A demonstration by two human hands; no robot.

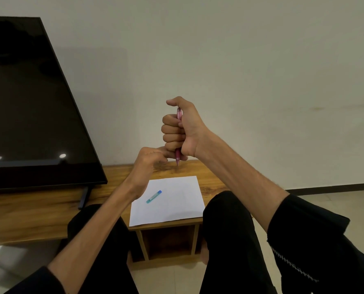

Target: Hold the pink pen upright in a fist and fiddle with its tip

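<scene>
Head view: we recorded one frame, looking forward and down over both forearms toward a low wooden table [210, 172] set against a pale wall.
Right hand: we found the right hand [180, 128] raised above the table, its fingers curled in a fist round a pink pen [178, 154], with the thumb bent over the pen's upper end.
Pink pen: it stood close to upright in that fist, tip downward, the tip showing below the little finger and clear of the table.
Left hand: we noted the left hand [149, 161] just below and to the left of the fist, fingers loosely curled; one finger reached toward the lower part of the pen. We could not tell whether it touched the pen or only the other hand.
Paper: a white sheet [176, 206] lay flat at the table's near edge, beneath both hands.
Blue pen: a capped blue and teal pen [154, 196] lay slantwise on the sheet, apart from both hands.
Screen: a dark flat screen [32, 107] stood on the table's left part, tilted in our view.
Clothing: we observed black sleeves at both forearms and black trousers over the knees either side of the table.
</scene>
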